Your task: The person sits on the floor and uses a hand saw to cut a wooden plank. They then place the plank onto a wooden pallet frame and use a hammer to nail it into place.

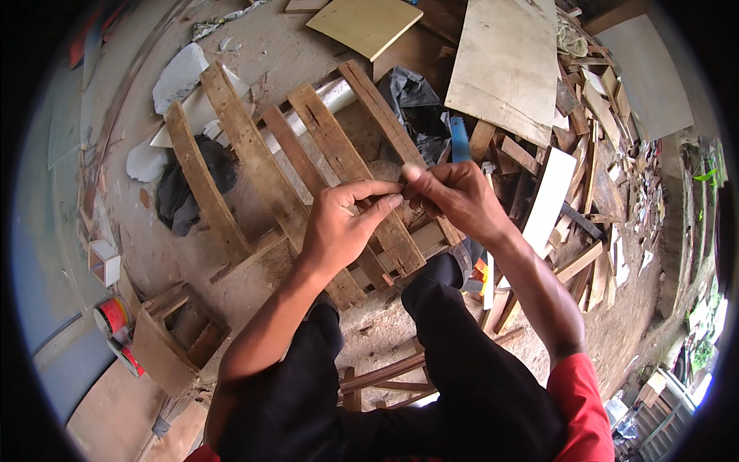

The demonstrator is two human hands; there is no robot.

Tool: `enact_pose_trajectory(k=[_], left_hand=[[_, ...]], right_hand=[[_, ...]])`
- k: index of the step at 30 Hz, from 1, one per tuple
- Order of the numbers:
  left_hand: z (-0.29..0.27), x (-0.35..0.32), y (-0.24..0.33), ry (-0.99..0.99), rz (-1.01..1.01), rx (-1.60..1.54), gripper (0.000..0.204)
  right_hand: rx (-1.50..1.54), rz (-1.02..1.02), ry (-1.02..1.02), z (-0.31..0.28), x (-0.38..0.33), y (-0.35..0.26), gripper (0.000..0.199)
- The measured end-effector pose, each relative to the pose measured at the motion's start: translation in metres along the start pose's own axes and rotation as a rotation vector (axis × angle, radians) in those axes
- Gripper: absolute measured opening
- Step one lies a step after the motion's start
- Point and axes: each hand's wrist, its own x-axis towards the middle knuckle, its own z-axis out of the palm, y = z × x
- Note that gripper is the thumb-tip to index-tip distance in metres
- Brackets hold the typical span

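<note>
My left hand (339, 223) and my right hand (454, 196) meet in the middle of the view, fingertips pinched together on a small thin object (403, 185) that I cannot make out. Both hands hover above a worn wooden pallet (254, 162) lying on the dirt floor. My knees in black trousers (446, 323) sit just below the hands. A blue-bladed saw (459, 138) lies just beyond my right hand.
A heap of wood offcuts (593, 154) and plywood sheets (504, 61) fills the right and top. A black plastic bag (419, 108) lies behind the pallet. A small open wooden box (181, 335), red-and-white cans (114, 314) and a white square block (104, 262) sit at left.
</note>
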Motion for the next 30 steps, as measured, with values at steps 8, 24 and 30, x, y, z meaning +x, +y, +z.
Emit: enact_pose_trajectory(k=[8, 24, 30], left_hand=[[-0.010, -0.021, -0.028, -0.033, -0.314, -0.706, 0.027], [-0.056, 0.010, -0.040, 0.220, -0.050, -0.644, 0.030], [-0.152, 0.059, -0.053, 0.468, 0.191, 0.071, 0.019]], right_hand=[[-0.430, -0.315, 0.791, -0.018, -0.001, 0.121, 0.035], [-0.707, -0.096, 0.847, -0.062, -0.005, 0.250, 0.029], [-0.353, -0.022, 0.834, -0.042, -0.033, 0.179, 0.047]])
